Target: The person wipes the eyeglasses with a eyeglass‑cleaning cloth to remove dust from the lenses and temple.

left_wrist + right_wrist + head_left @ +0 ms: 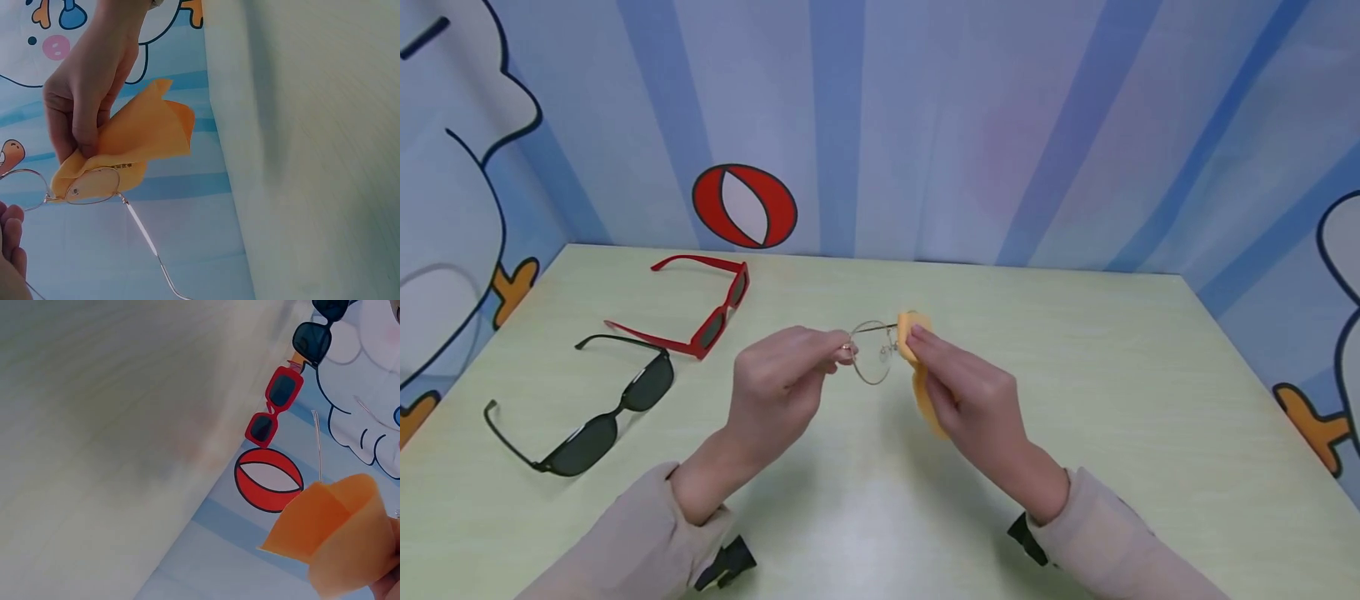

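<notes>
A pair of thin gold wire-rimmed eyeglasses [874,382] is held up over the table in the head view. My left hand [782,375] pinches one end of the frame between thumb and fingers. A yellow-orange cleaning cloth [928,398] is gripped in my right hand [976,396], folded over the other lens. In the left wrist view the cloth [147,131] lies behind that lens, and a slim temple arm [142,228] extends downward. The right wrist view shows the draped cloth [350,531], with most of the right hand out of frame.
Red-framed sunglasses [712,332] lie with arms unfolded on the left of the pale table [1112,375]. Nearer, black sunglasses [583,446] rest beside them, also unfolded. A blue striped backdrop [910,125] with cartoon figures rises behind the table's back edge.
</notes>
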{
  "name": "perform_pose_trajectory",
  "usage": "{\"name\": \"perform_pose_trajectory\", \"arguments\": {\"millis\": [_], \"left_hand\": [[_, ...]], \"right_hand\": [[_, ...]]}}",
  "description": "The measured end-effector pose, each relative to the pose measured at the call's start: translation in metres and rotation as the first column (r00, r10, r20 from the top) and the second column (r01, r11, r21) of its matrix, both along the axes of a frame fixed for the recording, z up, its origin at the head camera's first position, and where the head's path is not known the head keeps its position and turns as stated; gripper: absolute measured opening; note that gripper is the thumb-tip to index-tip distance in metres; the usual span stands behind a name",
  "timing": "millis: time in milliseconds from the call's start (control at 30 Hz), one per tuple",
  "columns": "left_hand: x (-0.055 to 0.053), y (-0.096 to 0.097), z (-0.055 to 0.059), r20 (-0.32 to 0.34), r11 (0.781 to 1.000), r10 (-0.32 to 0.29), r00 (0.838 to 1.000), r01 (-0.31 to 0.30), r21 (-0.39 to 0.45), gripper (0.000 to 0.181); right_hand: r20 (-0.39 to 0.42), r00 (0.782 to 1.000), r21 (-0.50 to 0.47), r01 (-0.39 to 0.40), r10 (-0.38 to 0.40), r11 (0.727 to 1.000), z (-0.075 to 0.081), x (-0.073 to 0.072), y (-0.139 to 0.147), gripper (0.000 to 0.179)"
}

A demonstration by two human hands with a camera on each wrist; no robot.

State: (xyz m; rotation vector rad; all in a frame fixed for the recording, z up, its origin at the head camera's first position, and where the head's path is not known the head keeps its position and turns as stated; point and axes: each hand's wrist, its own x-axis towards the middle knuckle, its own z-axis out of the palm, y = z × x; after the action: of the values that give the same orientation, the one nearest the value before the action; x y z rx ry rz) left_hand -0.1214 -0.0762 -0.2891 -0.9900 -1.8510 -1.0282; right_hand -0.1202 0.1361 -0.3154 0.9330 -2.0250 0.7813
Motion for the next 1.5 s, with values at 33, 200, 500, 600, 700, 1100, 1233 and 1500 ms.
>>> {"name": "perform_pose_trajectory", "arguments": {"millis": [33,200,500,600,700,1100,1233,1500], "left_hand": [[0.0,0.0,0.0,0.007,1.0,-0.002,1.0,0.002,0.006,0.029],[-0.001,-0.002,0.0,0.018,1.0,-0.016,1.0,0.016,0.025,0.028],[0.001,0.002,-0.003,-0.098,0.997,-0.066,0.993,0.062,-0.037,0.022],[0.0,0.003,-0.004,-0.11,0.996,-0.079,0.991,0.075,-0.042,0.02],[-0.001,0.003,-0.005,-0.115,0.996,-0.08,0.99,0.076,-0.043,0.02],[0.0,0.0,-0.005,-0.114,0.998,-0.056,0.992,0.055,-0.016,0.01],[-0.001,-0.002,-0.005,-0.122,0.999,-0.048,0.991,0.048,-0.003,0.024],[-0.003,-0.001,-0.004,-0.09,0.998,-0.056,0.994,0.055,-0.004,0.024]], "right_hand": [[-0.001,1.0,0.001,0.001,-0.001,1.0,-0.001,0.0,0.0,0.036],[-0.023,1.0,0.011,0.013,-0.013,1.0,-0.004,0.003,0.002,0.036],[-0.041,0.995,0.019,0.087,-0.086,0.996,0.003,0.006,-0.003,0.043],[-0.055,0.993,0.015,0.107,-0.106,0.994,0.005,0.002,-0.004,0.042],[-0.057,0.991,0.01,0.119,-0.118,0.993,0.007,-0.001,-0.005,0.041],[0.003,0.992,0.018,0.125,-0.125,0.992,-0.005,-0.01,0.005,0.037],[0.025,0.994,0.033,0.101,-0.102,0.994,-0.01,-0.009,0.008,0.039],[0.008,0.998,0.031,0.056,-0.056,0.998,-0.008,0.0,0.004,0.045]]}}
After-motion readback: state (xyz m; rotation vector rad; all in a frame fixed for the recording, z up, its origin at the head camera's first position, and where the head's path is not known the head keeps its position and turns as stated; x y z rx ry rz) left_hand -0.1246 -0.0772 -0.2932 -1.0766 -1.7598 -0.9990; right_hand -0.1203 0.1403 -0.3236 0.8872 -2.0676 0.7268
